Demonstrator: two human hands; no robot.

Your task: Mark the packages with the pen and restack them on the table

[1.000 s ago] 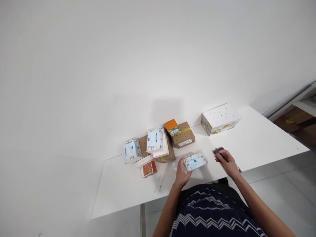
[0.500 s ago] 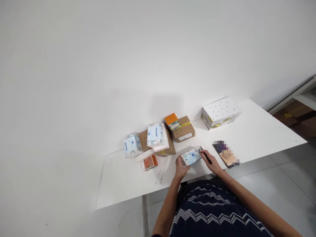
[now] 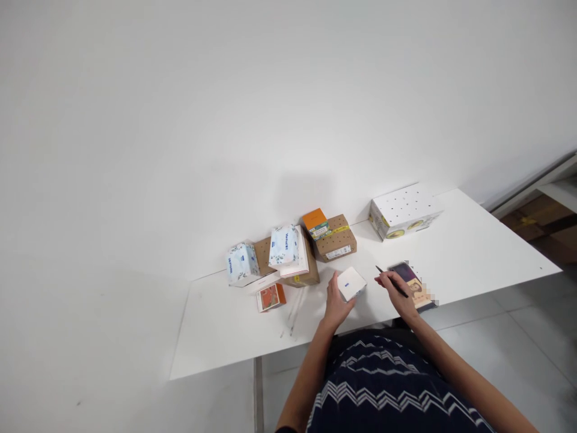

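Observation:
My left hand (image 3: 336, 300) grips a small tissue pack (image 3: 351, 282) near the front edge of the white table (image 3: 225, 337). The pack is tipped so that a plain white face with a small blue mark shows. My right hand (image 3: 396, 294) is closed round a thin dark pen (image 3: 391, 281), whose tip points towards the pack from a short way to its right. Just right of that hand, a phone (image 3: 412, 284) lies flat on the table.
Behind my hands stand two more tissue packs (image 3: 242, 263), brown cardboard boxes (image 3: 336, 242), an orange box (image 3: 315, 222) and a small red-orange box (image 3: 271, 297). A white dotted box (image 3: 402, 211) sits at the back right. Brown cartons (image 3: 541, 225) lie on the floor beyond the table.
My left hand has turned the tissue pack from its printed face to a plain white one. My right hand has drawn back to the right with the pen, away from the pack.

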